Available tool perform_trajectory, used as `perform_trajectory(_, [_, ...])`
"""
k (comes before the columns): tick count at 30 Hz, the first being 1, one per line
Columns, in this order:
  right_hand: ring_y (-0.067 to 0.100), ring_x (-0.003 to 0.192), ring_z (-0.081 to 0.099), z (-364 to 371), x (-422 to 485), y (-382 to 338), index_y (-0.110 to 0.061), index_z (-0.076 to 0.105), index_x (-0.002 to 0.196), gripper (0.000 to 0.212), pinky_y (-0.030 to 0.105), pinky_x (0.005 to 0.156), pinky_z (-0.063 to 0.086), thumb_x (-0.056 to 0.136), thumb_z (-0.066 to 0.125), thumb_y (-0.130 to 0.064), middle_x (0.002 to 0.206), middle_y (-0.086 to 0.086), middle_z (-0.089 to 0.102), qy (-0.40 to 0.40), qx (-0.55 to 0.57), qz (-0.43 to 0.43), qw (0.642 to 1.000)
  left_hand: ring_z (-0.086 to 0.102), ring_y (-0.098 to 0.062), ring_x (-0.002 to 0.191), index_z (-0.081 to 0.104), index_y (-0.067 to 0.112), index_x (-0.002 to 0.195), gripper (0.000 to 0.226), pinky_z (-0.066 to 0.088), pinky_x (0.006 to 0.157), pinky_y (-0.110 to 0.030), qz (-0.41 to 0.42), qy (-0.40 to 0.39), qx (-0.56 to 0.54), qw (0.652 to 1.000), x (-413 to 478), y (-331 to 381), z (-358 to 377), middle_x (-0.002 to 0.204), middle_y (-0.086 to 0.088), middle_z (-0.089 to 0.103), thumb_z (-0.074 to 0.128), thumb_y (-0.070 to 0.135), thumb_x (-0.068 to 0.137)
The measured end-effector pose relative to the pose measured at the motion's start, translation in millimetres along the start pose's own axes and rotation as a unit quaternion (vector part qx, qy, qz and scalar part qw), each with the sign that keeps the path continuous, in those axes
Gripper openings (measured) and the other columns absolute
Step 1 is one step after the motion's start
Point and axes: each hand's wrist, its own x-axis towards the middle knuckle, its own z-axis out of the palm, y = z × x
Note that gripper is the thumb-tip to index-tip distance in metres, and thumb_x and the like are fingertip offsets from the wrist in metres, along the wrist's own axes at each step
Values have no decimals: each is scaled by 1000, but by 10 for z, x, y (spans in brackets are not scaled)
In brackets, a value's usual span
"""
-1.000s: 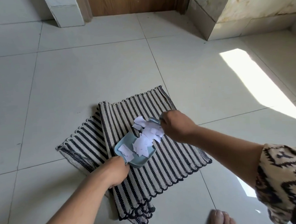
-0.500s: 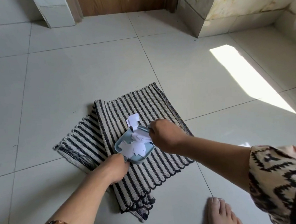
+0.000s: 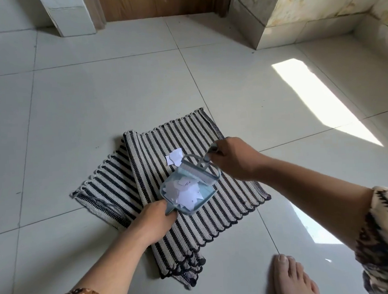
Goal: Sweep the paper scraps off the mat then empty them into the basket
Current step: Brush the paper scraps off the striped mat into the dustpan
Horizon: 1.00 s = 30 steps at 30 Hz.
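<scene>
A black-and-white striped mat [image 3: 215, 213] lies on the tiled floor, partly folded over at its left side. My left hand [image 3: 155, 219] grips the handle of a small blue dustpan [image 3: 205, 201] resting on the mat. White paper scraps [image 3: 186, 191] fill the pan. A few more scraps [image 3: 175, 158] lie on the mat just beyond the pan's mouth. My right hand [image 3: 231, 159] grips the handle of a small blue brush [image 3: 201, 169], whose head sits at the pan's open edge. No basket is in view.
Pale floor tiles [image 3: 95, 107] surround the mat. A wooden door [image 3: 161, 2] and a white pillar [image 3: 67, 15] stand at the back, a stone step [image 3: 294, 22] at the back right. My bare foot [image 3: 292, 277] is on the floor at the lower right.
The brush has swept scraps further into the pan, then drawn back to its mouth. The pile now lies deeper inside, with a few scraps left on the mat beyond.
</scene>
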Motion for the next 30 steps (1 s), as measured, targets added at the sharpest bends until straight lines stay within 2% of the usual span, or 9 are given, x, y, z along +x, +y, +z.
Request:
perform_trajectory(3, [14,52,53,25,-39,-40,-5,69,85,29,18,43,34,100,46,-17,73,8,68,-16,-35,-12,999,37,-11,47,57,10,86,23,31,44,-23,21,3,-10,1000,8,64,-11,63,3,47,46,25,99])
perform_trajectory(6, [13,49,48,19,-73,-81,-5,66,80,31,17,41,34,101,47,-19,67,4,64,-32,-33,-16,999,40,-7,45,57,12,87,21,33,43,-21,24,11,3,1000,22,111,-10,64,4,50,48,26,100])
perform_trajectory(11, [7,51,48,-136,-43,-97,-11,73,87,24,20,46,34,97,53,-21,68,-1,65,31,10,5,999,40,-7,45,52,14,81,21,33,42,-21,23,13,-12,1000,8,112,1,65,3,51,49,23,99])
perform_trajectory(15, [10,51,52,-138,-55,-116,-10,74,91,24,15,43,36,98,53,-20,69,-1,67,-7,3,-3,1000,38,-5,44,47,19,75,26,29,39,-18,23,21,-14,999,-24,112,-24,64,6,47,48,23,100])
perform_trajectory(18, [19,59,59,-216,-10,-88,-10,73,91,24,25,49,41,99,53,-20,75,4,69,30,-7,-11,999,40,-7,46,52,15,81,22,30,41,-19,24,31,-7,999,-59,118,-60,66,5,48,47,23,100])
perform_trajectory(20, [17,54,53,-221,76,-55,-9,71,86,26,30,48,38,98,51,-19,71,6,66,66,-35,-17,997,39,-8,47,55,9,87,21,30,42,-21,27,33,-9,999,-85,115,-73,66,4,49,46,22,100])
perform_trajectory(22, [17,54,52,-168,203,-26,-9,68,83,25,31,49,39,96,49,-16,70,7,64,85,-51,-27,995,39,-9,47,57,11,90,18,32,44,-22,26,28,-10,999,-120,97,-81,65,3,49,45,21,100])
perform_trajectory(27, [21,76,57,118,524,7,-10,65,91,19,36,64,49,98,48,-15,90,5,61,48,-110,-96,988,40,-10,48,57,21,82,20,35,50,-28,8,10,-10,1000,-206,-52,-77,63,5,51,45,21,98])
perform_trajectory(30, [19,88,53,278,657,-48,-10,64,104,22,30,65,40,102,44,-18,99,4,59,34,-166,-141,975,44,-12,52,53,21,74,24,36,54,-28,-7,5,14,1000,-227,-105,-116,65,4,55,44,20,96])
